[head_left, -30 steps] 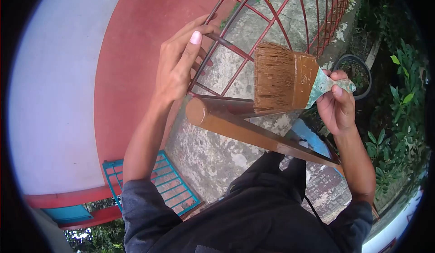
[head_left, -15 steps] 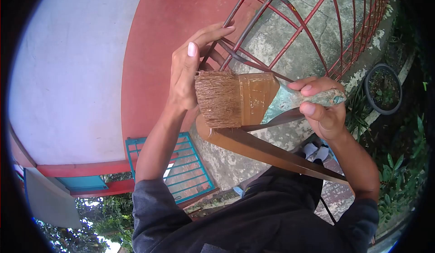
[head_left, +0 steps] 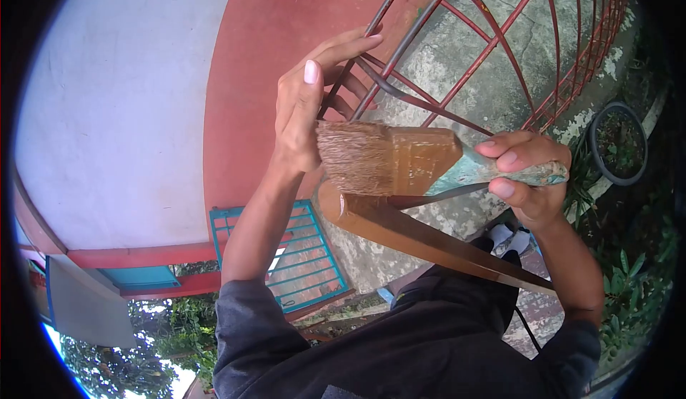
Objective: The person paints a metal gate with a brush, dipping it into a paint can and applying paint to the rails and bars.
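My right hand [head_left: 530, 170] grips the worn green handle of a wide paintbrush [head_left: 421, 160] between thumb and fingers. The brush's brown bristles point left, just above the end of a brown wooden piece [head_left: 429, 242] that slants down to the right. My left hand [head_left: 321, 92] is at the corner of a red and dark metal frame [head_left: 464, 77], its fingers spread and partly behind the bars. The bristle tips are close beside the left wrist; whether they touch it I cannot tell.
A turquoise barred gate [head_left: 307, 256] stands below the left forearm. The red and white wall [head_left: 121, 113] fills the left side. At the right, a round black-rimmed pot [head_left: 593, 142] sits among plants. Below are dark clothing and shoes.
The brush and my right hand have shifted slightly right, and the bristles tilt a little differently. My left hand stays at the frame. The whole view has moved slightly.
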`<state>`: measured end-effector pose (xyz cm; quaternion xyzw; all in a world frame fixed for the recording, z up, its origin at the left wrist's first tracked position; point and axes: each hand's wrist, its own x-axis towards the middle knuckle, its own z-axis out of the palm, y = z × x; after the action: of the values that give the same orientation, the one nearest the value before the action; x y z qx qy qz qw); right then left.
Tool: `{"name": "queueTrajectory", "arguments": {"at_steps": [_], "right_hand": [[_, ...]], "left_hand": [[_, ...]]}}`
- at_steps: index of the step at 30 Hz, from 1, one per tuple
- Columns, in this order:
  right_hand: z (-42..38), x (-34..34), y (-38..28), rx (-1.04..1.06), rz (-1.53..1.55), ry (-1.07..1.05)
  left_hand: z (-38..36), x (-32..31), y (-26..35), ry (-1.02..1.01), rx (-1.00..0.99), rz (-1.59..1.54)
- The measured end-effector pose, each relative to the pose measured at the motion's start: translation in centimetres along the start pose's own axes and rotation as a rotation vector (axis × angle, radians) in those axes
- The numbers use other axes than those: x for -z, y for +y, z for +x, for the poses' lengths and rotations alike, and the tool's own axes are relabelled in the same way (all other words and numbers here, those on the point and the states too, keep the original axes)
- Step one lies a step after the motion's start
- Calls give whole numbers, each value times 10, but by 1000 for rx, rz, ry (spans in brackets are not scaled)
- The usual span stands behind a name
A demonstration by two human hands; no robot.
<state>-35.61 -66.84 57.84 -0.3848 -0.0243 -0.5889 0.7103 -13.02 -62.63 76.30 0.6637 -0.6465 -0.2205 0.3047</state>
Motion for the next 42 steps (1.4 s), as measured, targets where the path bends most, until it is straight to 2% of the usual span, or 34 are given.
{"name": "queueTrajectory", "arguments": {"at_steps": [2,6,9,13,16,18,24,30,31,33,37,39,40,42], "right_hand": [[7,-5,1,119,-171,-170],[-9,18,8,67,-253,-205],[-22,33,12,33,-241,-140],[-13,11,10,35,-126,-29],[-6,6,10,63,-95,-93],[-11,14,11,5,-135,-149],[-43,66,13,-124,-326,-124],[-16,36,14,-30,-106,-68],[-15,35,15,-31,-109,-63],[-16,35,19,-27,-187,-195],[-37,65,15,-92,-265,-188],[-51,76,11,-206,-297,-41],[-55,76,10,-210,-291,-41],[-58,74,6,-230,-141,125]], "left_hand": [[-2,2,0,7,-7,7],[-4,0,-1,87,-33,21],[-3,1,-3,89,-32,23],[-4,-4,2,92,-19,18],[-5,-6,2,99,-39,9],[-4,-5,-1,102,-51,15],[-4,-7,-5,132,-43,-22],[-5,-7,-5,123,-39,-10],[-4,-8,-5,122,-36,-15],[-4,-6,-7,102,-41,-14],[-4,-4,-9,79,-58,-11],[-4,-4,-10,80,-50,-12],[-4,-4,-11,78,-58,-22],[-4,-3,-12,76,-60,-28]]}}
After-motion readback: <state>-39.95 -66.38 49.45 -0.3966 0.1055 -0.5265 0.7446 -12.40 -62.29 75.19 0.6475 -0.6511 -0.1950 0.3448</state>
